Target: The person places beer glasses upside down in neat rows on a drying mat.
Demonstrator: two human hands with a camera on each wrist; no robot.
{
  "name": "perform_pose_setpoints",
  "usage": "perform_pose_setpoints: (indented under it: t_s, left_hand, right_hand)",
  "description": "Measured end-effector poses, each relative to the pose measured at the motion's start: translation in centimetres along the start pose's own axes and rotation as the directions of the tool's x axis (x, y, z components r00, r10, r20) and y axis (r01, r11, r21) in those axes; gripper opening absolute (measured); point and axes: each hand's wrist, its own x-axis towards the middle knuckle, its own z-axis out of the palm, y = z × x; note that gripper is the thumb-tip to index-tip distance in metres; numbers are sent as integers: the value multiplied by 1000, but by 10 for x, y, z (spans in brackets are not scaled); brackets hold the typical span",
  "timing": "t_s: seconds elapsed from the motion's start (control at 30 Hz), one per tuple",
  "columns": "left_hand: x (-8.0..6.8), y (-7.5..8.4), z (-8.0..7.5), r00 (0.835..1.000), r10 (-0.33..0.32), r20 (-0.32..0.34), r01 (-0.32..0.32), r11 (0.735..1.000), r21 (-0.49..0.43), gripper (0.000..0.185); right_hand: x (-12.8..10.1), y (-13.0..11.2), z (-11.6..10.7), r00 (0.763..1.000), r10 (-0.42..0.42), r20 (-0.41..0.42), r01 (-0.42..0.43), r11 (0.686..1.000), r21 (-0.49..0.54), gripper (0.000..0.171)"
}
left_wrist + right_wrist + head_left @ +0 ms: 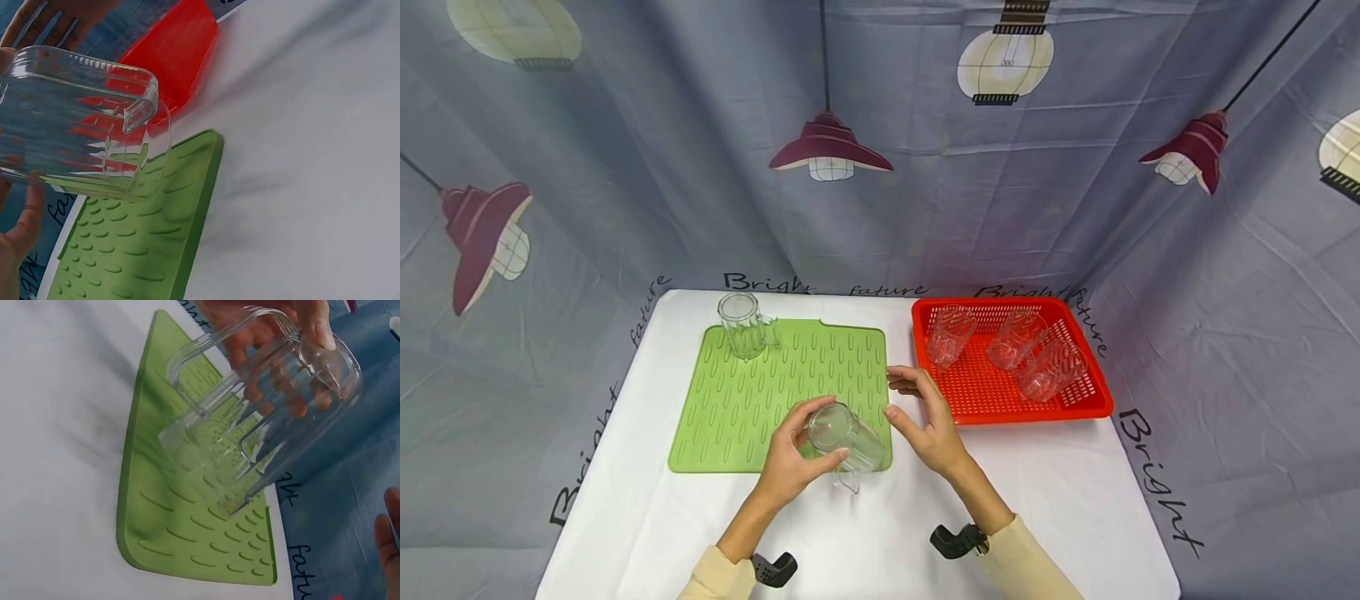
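Nearest are two pale sleeves point(718, 577), with a black device point(955, 542) at each wrist, over a white table point(880, 550). The left hand point(793, 458) grips one end of a clear mug point(863, 446), thumb on the near side and fingers round the far side. The mug is tilted in the air over the near right corner of a green mat point(730, 417), its handle point(847, 482) turned toward the person. The right hand point(936, 429) is just beside the mug but apart from it, thumb and fingers spread with a gap between them, partly over the table strip between the mat and a red basket point(1037, 416). The mat lies flat, its top marked with rows of slim raised ovals. The basket sits at the table's far right and contains three mugs point(951, 336): one at its left, two close together farther right; whether those two touch is hard to tell. At the mat's far left corner a second mug point(747, 329) stands upright, handle to the right. Behind the table hangs a grey-blue curtain point(880, 233) printed with lamps point(831, 150) and black lettering.
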Motion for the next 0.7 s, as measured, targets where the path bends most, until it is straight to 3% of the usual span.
perform_pose_setpoints:
  t_s: [0.4, 0.7]
  left_hand:
    - [7, -1, -10, 999, 17, -46, -11, 993, 118, 76]
    - [13, 0, -15, 997, 2, -77, 13, 980, 199, 76]
  right_hand:
    - [-5, 0, -3, 1000, 19, -8, -18, 999, 39, 53]
    - [-8, 1, -6, 999, -9, -47, 9, 1000, 12, 52]
